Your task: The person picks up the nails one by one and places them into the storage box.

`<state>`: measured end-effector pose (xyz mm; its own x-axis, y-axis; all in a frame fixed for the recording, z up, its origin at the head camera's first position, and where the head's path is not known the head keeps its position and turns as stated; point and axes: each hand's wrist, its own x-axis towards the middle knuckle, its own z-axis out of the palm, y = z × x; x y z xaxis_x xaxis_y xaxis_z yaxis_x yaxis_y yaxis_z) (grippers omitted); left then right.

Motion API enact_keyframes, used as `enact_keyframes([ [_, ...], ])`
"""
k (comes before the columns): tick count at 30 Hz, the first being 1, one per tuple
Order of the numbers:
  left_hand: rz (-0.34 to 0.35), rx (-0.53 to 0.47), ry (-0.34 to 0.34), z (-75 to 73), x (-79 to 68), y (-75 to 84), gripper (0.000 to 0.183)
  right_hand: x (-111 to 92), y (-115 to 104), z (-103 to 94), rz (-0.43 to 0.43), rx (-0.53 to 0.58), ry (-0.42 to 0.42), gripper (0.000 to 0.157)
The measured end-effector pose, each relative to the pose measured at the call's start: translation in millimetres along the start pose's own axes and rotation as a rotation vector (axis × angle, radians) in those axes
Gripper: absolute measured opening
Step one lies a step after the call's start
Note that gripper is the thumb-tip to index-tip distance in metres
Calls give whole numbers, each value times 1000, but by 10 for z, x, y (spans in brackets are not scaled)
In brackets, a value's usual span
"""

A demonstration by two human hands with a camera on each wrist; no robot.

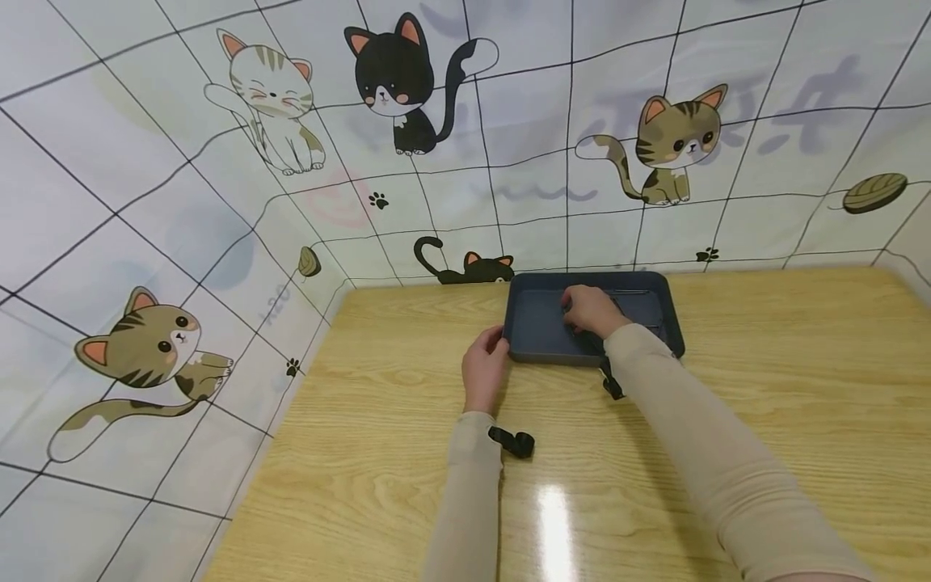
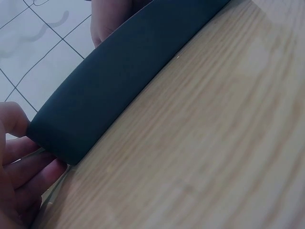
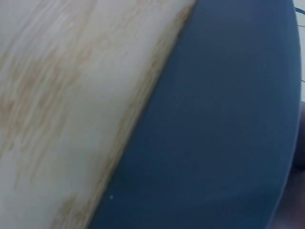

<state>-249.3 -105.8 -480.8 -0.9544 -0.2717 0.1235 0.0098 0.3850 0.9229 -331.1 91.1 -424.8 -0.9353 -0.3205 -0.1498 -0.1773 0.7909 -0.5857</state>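
A dark blue-grey rectangular tray (image 1: pixel 541 358) lies on the wooden table at the wall. My left hand (image 1: pixel 485 368) holds its near left corner; in the left wrist view, bent fingers (image 2: pixel 35 174) meet the tray's end wall (image 2: pixel 109 81). Over the tray's middle, my right hand (image 1: pixel 592 311) reaches in with curled fingers and pinches a thin dark tool (image 1: pixel 568 306), mostly hidden by the hand. Slim metal tools (image 1: pixel 631 292) lie in the tray's right part. The right wrist view shows mainly the tray's outer wall (image 3: pixel 205 114), with the right hand partly hidden behind its rim.
The wood-grain table (image 1: pixel 364 453) runs back to a wall sheet (image 1: pixel 538 162) printed with cartoon cats and grid lines. Black straps with small mounts (image 1: pixel 512 442) sit on both wrists, over beige sleeves. The right forearm crosses the tray's near right edge.
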Motion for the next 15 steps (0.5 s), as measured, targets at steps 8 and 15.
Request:
enact_keyframes([
  [8, 12, -2, 1, -11, 5, 37, 29, -19, -59, 39, -29, -82, 19, 33],
  [15, -3, 0, -14, -22, -8, 12, 30, -45, -83, 112, -21, -146, 29, 30],
])
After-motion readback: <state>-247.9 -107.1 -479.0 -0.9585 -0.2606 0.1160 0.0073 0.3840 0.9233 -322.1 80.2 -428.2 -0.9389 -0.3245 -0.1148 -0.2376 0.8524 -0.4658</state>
